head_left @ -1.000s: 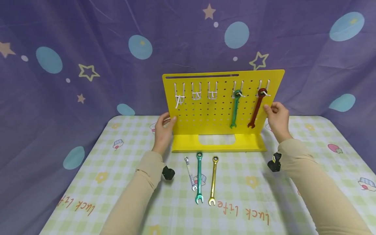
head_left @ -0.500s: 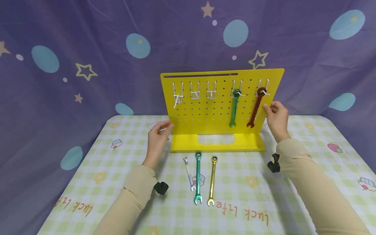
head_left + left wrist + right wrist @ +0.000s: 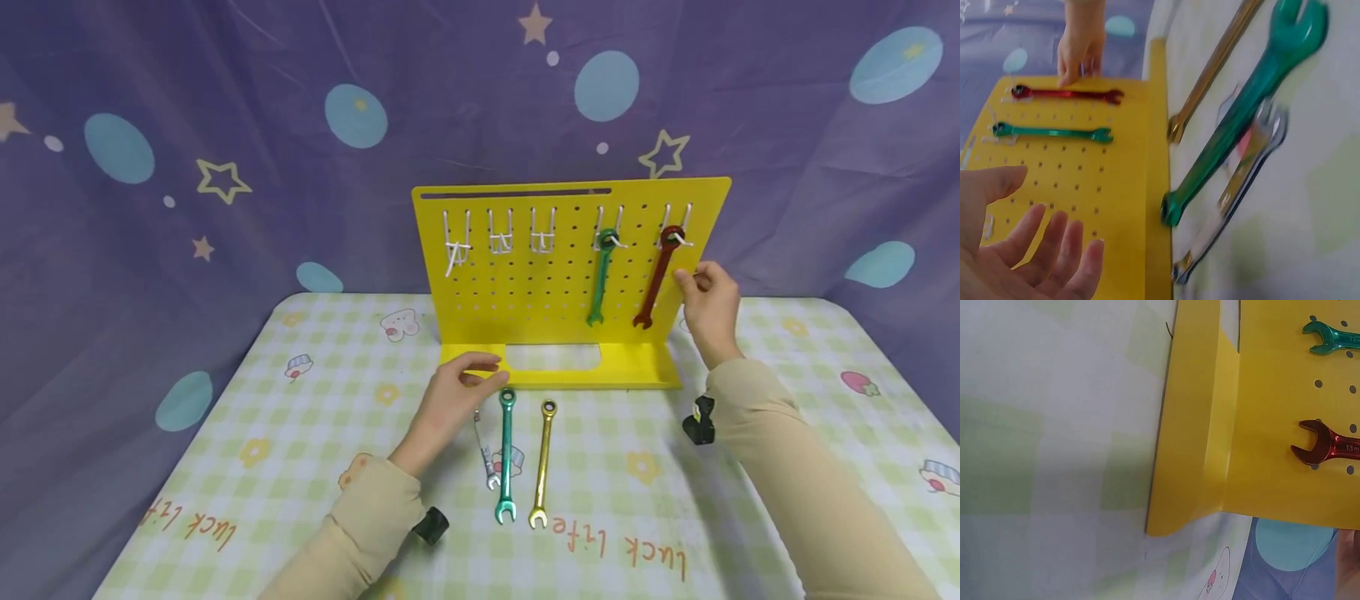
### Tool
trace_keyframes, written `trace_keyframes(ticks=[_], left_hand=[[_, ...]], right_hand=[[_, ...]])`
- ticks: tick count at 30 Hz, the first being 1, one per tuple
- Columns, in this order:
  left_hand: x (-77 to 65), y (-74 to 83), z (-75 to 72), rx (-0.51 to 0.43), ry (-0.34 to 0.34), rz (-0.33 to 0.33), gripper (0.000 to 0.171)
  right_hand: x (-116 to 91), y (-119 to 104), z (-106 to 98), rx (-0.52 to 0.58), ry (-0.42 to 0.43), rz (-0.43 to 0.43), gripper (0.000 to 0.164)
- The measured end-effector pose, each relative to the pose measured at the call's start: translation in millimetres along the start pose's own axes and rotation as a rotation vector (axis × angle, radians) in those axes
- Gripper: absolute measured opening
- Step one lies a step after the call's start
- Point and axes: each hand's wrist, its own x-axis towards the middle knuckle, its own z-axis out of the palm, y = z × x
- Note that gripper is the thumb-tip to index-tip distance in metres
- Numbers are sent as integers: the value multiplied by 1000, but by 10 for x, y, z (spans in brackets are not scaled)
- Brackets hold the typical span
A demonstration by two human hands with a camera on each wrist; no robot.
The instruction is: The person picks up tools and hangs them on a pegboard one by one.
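Observation:
A yellow pegboard stands on the table, its base tray toward me. My right hand pinches its right edge, thumb on the front face. A red wrench and a green wrench hang from white hooks at the right. My left hand, fingers spread and holding nothing, hovers over the tray's front left corner. Beside it on the cloth lie a silver wrench, a larger green wrench and a gold wrench. The left hand covers the silver wrench's upper end in the head view.
Three white hooks on the board's left half hold nothing. A checked tablecloth with printed lettering covers the table. Behind the board hangs a purple curtain. A small black device is on the left wrist.
My left hand has let go of the board's left edge, drawn back, then moved right toward the silver wrench. The right hand keeps its grip on the board.

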Motion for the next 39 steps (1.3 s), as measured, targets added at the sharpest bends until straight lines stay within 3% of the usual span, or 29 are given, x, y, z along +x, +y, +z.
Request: trace_keyframes(ticks=[9,17,28,34,39], left_hand=[[-171,-52,188,72,-188,-28,36],[-235,-75,339,56,-328,-98,40],[-260,-87,505,172,-323,-112,45],[-258,-77,610,316,-284,-52,48],[-244,-31,680,453,-291,22,45]], right_hand=[[-18,-8,3,-3,5,1,33],[-24,-18,-7,-24,4,-12,37],[-7,-13,-24,-21,-35,10,41],[-10,-5,-20,-21,-33,16,42],[-19,-7,-27,-19,-31,14,42]])
